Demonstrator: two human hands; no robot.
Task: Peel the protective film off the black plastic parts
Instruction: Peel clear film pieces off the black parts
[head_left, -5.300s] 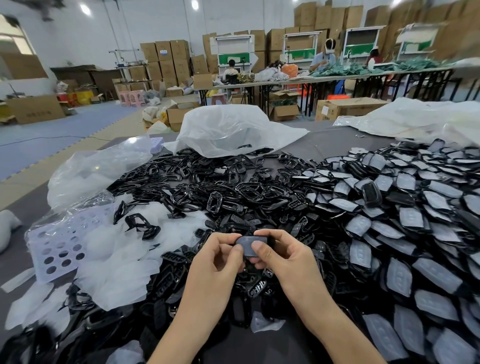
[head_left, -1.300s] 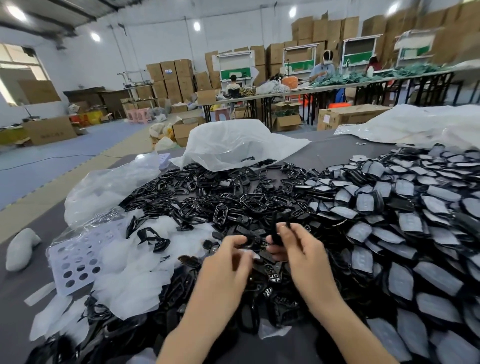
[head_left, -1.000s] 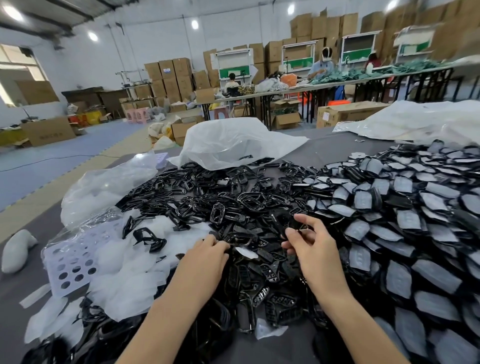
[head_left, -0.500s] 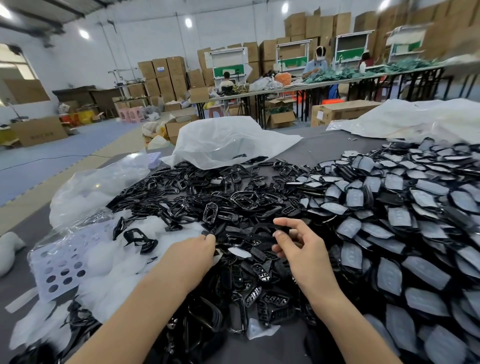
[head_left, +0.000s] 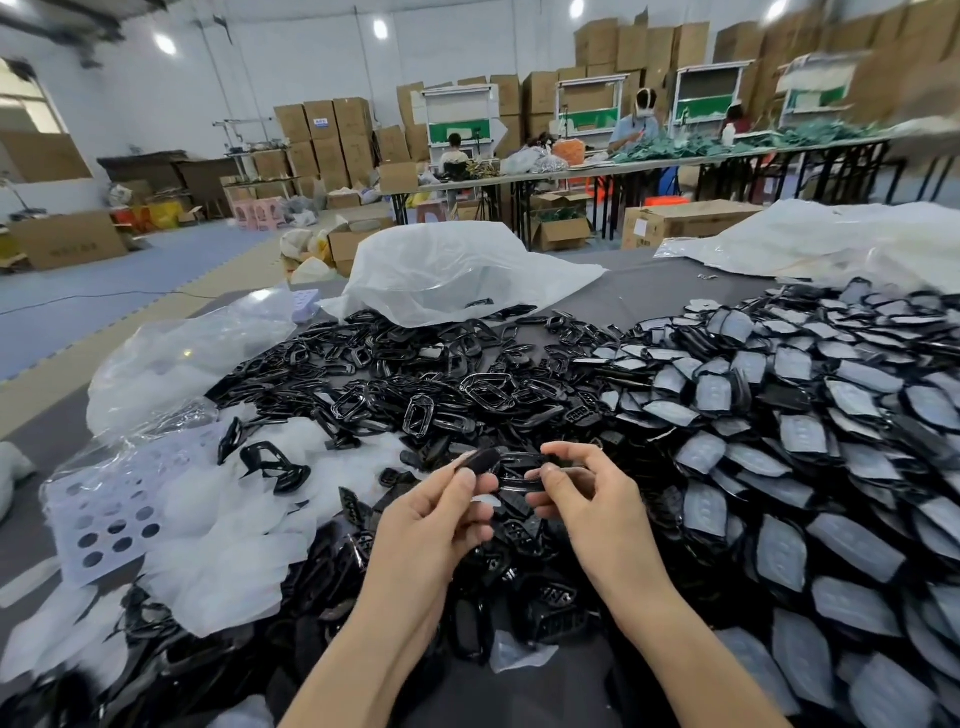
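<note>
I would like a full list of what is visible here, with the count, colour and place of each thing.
held black part: one, black, lifted at centre
bare black parts: many, black, heap in the middle
film-covered parts: many, black under grey film, heap on the right
film pieces: many, whitish, pile on the left
perforated tray: one, pale lilac, far left
plastic bags: several, translucent white, far side and left
table: one, grey, below all
cardboard boxes: many, brown, background
left grip: one, bare hand, pinches the held part's left end
right grip: one, bare hand, pinches its right end
</note>
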